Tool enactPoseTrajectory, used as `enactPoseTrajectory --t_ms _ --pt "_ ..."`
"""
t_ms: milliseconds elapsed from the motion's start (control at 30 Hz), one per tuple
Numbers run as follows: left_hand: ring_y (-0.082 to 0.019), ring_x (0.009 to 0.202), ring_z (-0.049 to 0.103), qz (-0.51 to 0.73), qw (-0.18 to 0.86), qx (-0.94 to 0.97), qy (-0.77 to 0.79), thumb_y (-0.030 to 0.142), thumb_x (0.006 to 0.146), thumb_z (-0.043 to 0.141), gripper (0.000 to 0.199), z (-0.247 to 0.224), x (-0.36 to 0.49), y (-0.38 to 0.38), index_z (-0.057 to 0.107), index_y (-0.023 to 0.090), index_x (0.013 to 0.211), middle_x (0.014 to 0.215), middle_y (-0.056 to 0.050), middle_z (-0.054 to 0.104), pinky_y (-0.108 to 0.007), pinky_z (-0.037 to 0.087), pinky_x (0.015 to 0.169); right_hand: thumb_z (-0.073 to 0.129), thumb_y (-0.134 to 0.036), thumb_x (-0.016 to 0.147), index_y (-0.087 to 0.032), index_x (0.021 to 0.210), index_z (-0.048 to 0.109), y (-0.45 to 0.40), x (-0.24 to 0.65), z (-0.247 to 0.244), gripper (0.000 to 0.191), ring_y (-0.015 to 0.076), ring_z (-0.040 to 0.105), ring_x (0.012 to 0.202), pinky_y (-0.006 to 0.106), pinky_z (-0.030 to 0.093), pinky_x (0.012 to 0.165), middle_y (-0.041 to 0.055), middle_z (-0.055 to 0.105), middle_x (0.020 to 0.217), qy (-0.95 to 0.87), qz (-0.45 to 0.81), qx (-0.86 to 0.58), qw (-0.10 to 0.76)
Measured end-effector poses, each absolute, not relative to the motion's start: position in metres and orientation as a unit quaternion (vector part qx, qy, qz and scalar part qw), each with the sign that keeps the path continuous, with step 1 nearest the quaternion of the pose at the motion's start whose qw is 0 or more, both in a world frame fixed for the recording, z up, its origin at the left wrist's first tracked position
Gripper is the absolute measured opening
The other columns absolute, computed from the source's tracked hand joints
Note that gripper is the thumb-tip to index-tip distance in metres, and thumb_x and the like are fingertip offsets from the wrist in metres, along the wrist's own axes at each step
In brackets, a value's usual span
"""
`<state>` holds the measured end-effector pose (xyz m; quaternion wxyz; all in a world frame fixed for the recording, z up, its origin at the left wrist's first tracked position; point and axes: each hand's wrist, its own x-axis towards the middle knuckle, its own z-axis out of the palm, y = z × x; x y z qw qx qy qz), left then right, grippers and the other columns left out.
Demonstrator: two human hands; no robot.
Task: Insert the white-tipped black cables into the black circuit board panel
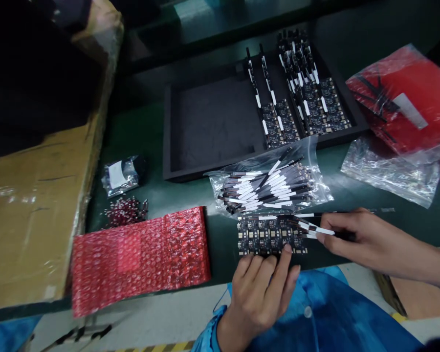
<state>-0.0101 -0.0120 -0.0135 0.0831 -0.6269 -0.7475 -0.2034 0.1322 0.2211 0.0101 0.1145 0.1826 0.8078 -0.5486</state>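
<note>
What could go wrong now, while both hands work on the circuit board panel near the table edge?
1. The left hand only presses the circuit board panel at the table edge; it may slide off.
2. The right hand pinches a thin flex strip; it may bend or crease.
3. The pile of strips on its open bag lies close and may scatter.

A dark circuit board panel [269, 236] lies flat at the table's near edge, white-tabbed flex strips [311, 228] overlapping its right end.

tray [212, 124] behind strip bag [267, 188], circuit panel [269, 237] before it
</note>
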Motion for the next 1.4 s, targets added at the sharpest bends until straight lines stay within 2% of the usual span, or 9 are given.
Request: enactPoseTrajectory --t_ms 333,667,833,1067,1400 --pt "-0.009 0.067 0.060 -0.184 0.075 -0.641 -0.741 0.042 0.084 0.073 0.058 -0.012 -0.005 -0.003 0.056 0.016 0.133 0.082 0.006 0.067 -0.029 0.047 0.063 0.062 -0.025 0.098 -0.026 0.077 0.059 0.212 0.134 0.004 0.021 0.0108 0.045 0.054 0.025 0.033 0.051 -0.0112 0.050 0.061 0.847 -0.502 0.166 0.050" --pt "-0.011 0.065 0.060 -0.179 0.063 -0.624 -0.758 0.044 0.086 0.070 0.048 -0.014 -0.004 0.001 0.058 0.026 0.129 0.081 0.004 0.070 -0.030 0.048 0.060 0.062 -0.032 0.101 -0.025 0.076 0.058 0.210 0.136 0.003 0.027 0.0125 0.045 0.055 0.027 0.033 0.051 -0.0092 0.052 0.061 0.831 -0.519 0.184 0.072" --pt "-0.011 0.066 0.059 -0.180 0.058 -0.620 -0.761 0.043 0.088 0.068 0.049 -0.015 -0.004 0.001 0.057 0.023 0.131 0.081 0.005 0.069 -0.030 0.047 0.062 0.063 -0.035 0.102 -0.025 0.074 0.057 0.210 0.137 0.004 0.030 0.0121 0.041 0.053 0.028 0.030 0.049 -0.0100 0.047 0.060 0.807 -0.549 0.197 0.092" --pt "-0.010 0.069 0.059 -0.192 0.058 -0.619 -0.759 0.041 0.085 0.071 0.052 -0.015 -0.003 0.001 0.058 0.018 0.130 0.083 0.004 0.069 -0.029 0.045 0.065 0.064 -0.037 0.103 -0.025 0.075 0.057 0.210 0.137 0.004 0.031 0.0118 0.041 0.055 0.028 0.030 0.050 -0.0100 0.047 0.061 0.808 -0.547 0.198 0.093" --pt "-0.011 0.069 0.059 -0.198 0.045 -0.607 -0.769 0.040 0.088 0.069 0.046 -0.014 -0.002 0.002 0.058 0.022 0.129 0.083 0.005 0.068 -0.029 0.047 0.064 0.069 -0.035 0.099 -0.026 0.075 0.058 0.211 0.137 0.004 0.028 0.0122 0.044 0.053 0.028 0.031 0.049 -0.0102 0.050 0.060 0.807 -0.548 0.198 0.095"
